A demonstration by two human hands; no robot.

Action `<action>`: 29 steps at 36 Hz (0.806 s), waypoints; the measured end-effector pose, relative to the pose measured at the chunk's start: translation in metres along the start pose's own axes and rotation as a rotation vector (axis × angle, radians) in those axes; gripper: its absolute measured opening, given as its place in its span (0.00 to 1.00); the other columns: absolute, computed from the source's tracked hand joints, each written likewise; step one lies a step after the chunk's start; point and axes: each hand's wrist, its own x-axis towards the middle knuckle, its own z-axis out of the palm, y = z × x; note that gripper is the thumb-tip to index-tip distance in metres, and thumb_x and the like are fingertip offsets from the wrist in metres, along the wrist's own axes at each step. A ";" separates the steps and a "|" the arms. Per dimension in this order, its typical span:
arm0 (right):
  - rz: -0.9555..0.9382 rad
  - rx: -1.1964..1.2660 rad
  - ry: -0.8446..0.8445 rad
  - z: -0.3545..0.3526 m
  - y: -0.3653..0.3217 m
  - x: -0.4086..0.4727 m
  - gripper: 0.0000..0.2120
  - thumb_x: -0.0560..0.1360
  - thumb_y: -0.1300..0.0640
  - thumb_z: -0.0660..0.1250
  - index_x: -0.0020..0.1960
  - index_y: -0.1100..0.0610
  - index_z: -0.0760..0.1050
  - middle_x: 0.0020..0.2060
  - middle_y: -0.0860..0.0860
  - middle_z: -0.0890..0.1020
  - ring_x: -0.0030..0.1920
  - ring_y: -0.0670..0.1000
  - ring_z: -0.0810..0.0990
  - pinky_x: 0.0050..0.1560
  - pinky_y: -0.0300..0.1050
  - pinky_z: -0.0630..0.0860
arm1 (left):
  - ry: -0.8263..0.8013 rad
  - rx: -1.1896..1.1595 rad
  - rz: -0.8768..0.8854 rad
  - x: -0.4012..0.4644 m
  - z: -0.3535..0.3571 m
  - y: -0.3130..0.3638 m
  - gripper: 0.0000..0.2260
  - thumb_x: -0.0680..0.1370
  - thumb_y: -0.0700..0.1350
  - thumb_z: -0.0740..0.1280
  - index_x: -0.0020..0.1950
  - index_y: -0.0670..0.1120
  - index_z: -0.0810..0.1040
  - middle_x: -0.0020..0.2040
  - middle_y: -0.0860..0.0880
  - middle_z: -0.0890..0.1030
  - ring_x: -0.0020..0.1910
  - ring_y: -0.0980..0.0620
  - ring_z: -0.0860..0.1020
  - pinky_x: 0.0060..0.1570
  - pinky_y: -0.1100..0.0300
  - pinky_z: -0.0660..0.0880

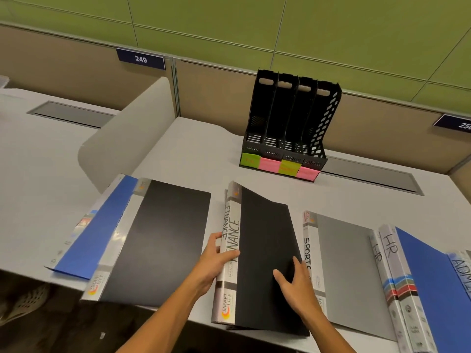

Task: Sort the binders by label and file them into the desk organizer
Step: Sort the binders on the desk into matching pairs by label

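**Hands on the FINANCE binders**

The left hand (212,261) is curling its fingers round the spines of the FINANCE binders (265,253), mid-desk (193,149). The right hand (297,281) is resting flat, fingers spread, on the top cover. The organizer (288,123) is standing behind.

This is an open-plan office, at a numbered workstation. Beige cubicle partitions (76,59) run along the back of a pale grey surface (193,151), with green wall panels (331,29) above them. Small dark blue number plates sit on the partition tops, one reading 249 (140,59) and another partly cut off at the right edge (456,124). A curved white divider (132,128) separates this desk from the neighbouring one. Recessed grey cable hatches (71,114) are set into both surfaces. A black four-slot desk organizer (290,121) and labelled binders (158,240) complete the paperwork setting.
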 end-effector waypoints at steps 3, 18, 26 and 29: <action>-0.001 0.008 0.007 0.002 -0.003 -0.001 0.39 0.78 0.39 0.65 0.82 0.49 0.51 0.82 0.50 0.51 0.80 0.58 0.53 0.76 0.64 0.59 | 0.011 0.056 0.042 -0.004 -0.010 0.010 0.32 0.76 0.42 0.73 0.70 0.64 0.59 0.60 0.49 0.80 0.51 0.45 0.85 0.43 0.53 0.84; 0.090 0.445 -0.071 0.009 -0.022 0.004 0.38 0.77 0.42 0.68 0.81 0.47 0.53 0.79 0.53 0.61 0.77 0.60 0.64 0.72 0.62 0.66 | 0.042 0.114 0.176 -0.023 -0.048 0.028 0.24 0.77 0.43 0.72 0.69 0.58 0.69 0.59 0.48 0.83 0.48 0.45 0.86 0.38 0.60 0.80; 0.062 0.563 -0.021 0.005 -0.005 0.002 0.35 0.75 0.56 0.75 0.77 0.47 0.63 0.76 0.49 0.68 0.74 0.59 0.68 0.69 0.60 0.69 | -0.081 0.088 0.116 -0.018 -0.056 0.012 0.23 0.79 0.38 0.69 0.71 0.55 0.71 0.60 0.44 0.84 0.56 0.38 0.83 0.56 0.39 0.80; 0.045 0.548 0.009 0.005 -0.004 -0.001 0.35 0.76 0.58 0.74 0.77 0.47 0.62 0.75 0.49 0.69 0.74 0.59 0.69 0.69 0.61 0.69 | -0.082 0.199 0.150 -0.019 -0.052 0.004 0.27 0.81 0.40 0.66 0.77 0.58 0.65 0.67 0.47 0.79 0.61 0.43 0.81 0.63 0.39 0.76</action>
